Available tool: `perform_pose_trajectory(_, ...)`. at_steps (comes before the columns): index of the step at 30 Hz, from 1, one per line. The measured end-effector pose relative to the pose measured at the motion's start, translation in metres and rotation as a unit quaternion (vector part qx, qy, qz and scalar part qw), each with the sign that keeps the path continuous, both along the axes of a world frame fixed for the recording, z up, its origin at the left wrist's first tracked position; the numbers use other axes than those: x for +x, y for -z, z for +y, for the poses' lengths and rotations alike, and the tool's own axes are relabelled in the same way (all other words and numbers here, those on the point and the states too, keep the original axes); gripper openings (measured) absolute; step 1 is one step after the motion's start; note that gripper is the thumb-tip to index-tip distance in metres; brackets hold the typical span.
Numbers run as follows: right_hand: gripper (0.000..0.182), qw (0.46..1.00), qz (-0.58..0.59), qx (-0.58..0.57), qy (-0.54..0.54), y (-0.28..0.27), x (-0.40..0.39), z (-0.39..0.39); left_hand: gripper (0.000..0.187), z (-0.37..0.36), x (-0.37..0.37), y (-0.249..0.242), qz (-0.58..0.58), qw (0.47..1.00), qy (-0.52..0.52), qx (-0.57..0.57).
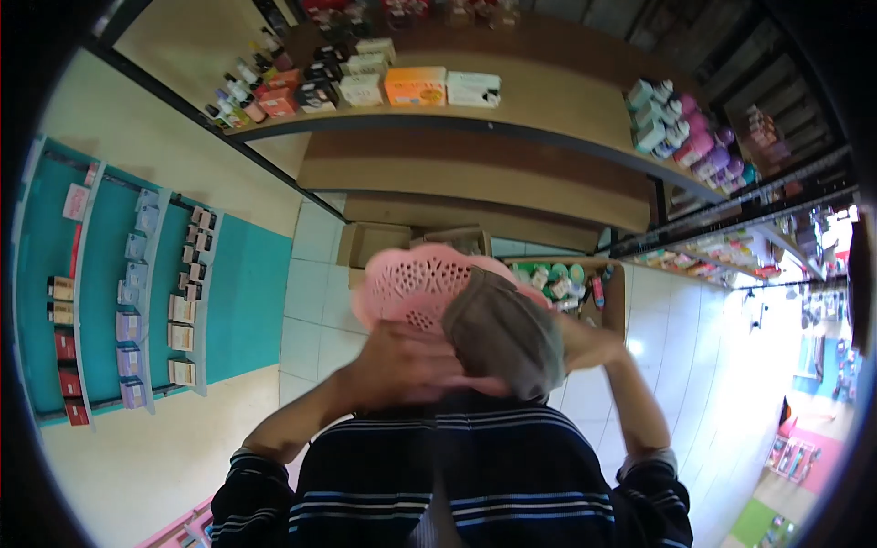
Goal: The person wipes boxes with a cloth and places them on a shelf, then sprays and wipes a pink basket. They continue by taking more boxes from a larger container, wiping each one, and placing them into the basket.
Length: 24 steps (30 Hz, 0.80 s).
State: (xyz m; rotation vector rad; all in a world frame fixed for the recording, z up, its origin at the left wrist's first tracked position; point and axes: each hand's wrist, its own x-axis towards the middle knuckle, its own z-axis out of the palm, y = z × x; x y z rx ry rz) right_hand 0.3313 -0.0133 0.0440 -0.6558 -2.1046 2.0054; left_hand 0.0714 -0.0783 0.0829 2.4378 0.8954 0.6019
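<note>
Head view: a grey cloth (505, 333) is gripped by the left hand (411, 365) against a pink basket (416, 283) at twelve o'clock; the right hand's state cannot be told, being hidden.

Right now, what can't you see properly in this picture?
Head view:
- Right hand: mostly hidden behind the grey cloth.
- Pink basket: its lower part is covered by the left hand and the cloth.
- Cardboard box on the floor: the basket hides part of its contents.
- Shelf boxes: labels too small to read.
</note>
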Motion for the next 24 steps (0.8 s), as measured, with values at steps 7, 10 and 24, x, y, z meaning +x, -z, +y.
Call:
perform_pose_trajectory(7, 0.015, 0.996, -0.087, 0.014, -0.015, 0.002, 0.011, 0.015, 0.013, 0.013, -0.005, 0.015, -0.075, 0.995, -0.056, -0.044)
perform_pose_trajectory(10, 0.015, 0.994, -0.004, 0.09, -0.054, 0.015, -0.006, 0.011, 0.011, 0.016, -0.009, 0.011, -0.054, 0.995, -0.056, -0.066)
perform_pose_trajectory(24, 0.024, 0.999, 0.038, 0.03, -0.004, 0.041, -0.002, -0.001, 0.019, 0.02, 0.003, -0.018, 0.066, 0.991, -0.037, -0.111)
